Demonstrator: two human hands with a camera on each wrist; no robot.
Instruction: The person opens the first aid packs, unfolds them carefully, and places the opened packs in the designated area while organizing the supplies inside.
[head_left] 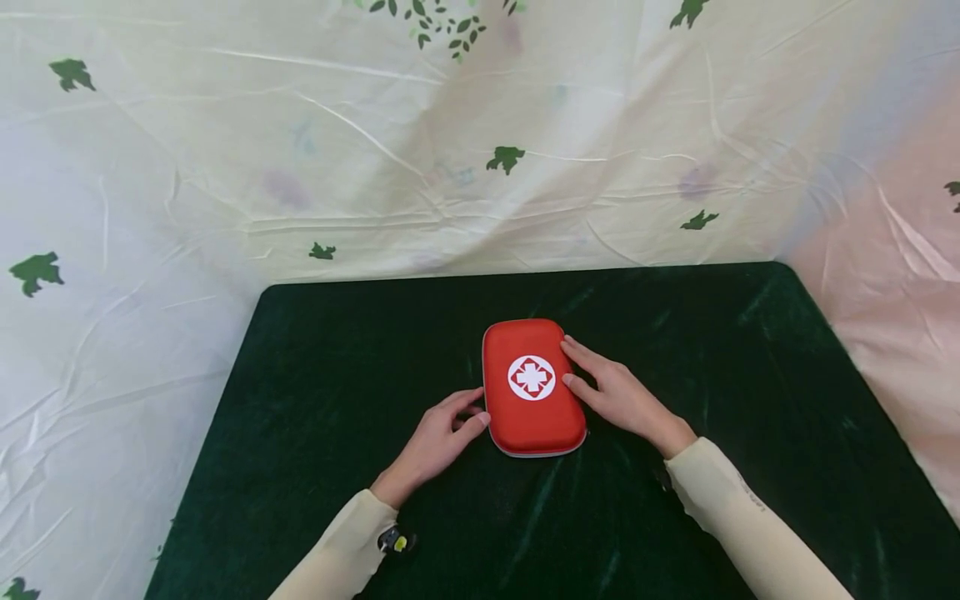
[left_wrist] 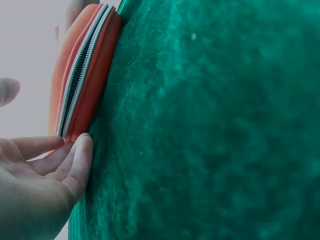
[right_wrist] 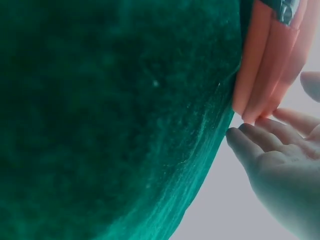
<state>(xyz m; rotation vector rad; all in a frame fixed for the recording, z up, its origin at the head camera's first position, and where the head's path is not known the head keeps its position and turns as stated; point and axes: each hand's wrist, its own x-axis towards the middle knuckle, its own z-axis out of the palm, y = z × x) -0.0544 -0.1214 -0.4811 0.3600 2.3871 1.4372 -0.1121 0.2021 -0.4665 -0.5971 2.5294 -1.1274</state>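
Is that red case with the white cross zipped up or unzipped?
The red case is unzipped along at least one side: in the left wrist view, the zipper teeth stand apart around a dark gap.

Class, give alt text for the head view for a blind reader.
A red case with a white cross lies on a green cloth; the left hand touches its left side, the right hand its right side.
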